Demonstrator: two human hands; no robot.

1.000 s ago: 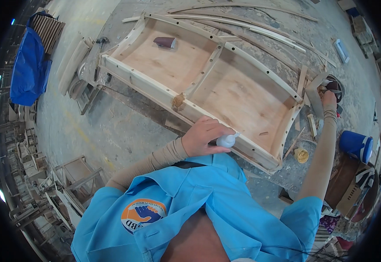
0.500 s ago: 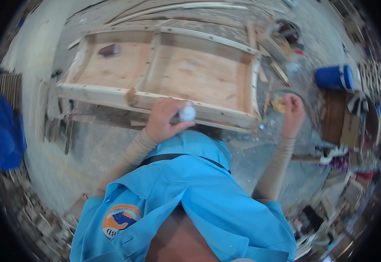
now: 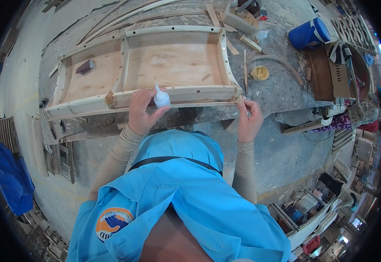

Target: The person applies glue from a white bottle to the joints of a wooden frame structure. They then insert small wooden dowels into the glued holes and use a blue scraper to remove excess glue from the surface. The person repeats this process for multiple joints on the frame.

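Note:
A wooden frame (image 3: pixel 186 92) with a plywood base and a cross divider lies in front of me. My left hand (image 3: pixel 142 111) is closed round a small white squeeze bottle (image 3: pixel 161 99) with a thin pointed nozzle, held upright at the frame's near rail. Thumb and forefinger of my right hand (image 3: pixel 250 121) are pinched together at the near right corner of the frame; what is between them is too small to make out. A brown patch of filler (image 3: pixel 109 99) marks the near rail by the divider. Inside the left bay rests a folded dark brown piece (image 3: pixel 85 67), perhaps sandpaper.
Beyond my right hand stands a small tub of yellowish paste (image 3: pixel 259 73), near a curved wood strip (image 3: pixel 282 65). Farther right are a blue drum (image 3: pixel 309 33) and a cardboard box (image 3: pixel 339 72). Long wood strips (image 3: pixel 129 17) lie behind the frame; a blue sheet (image 3: pixel 10 177) hangs left.
My right hand has moved from beside the paste tub to the frame's near right corner. The left hand still holds the bottle, and the whole view has shifted.

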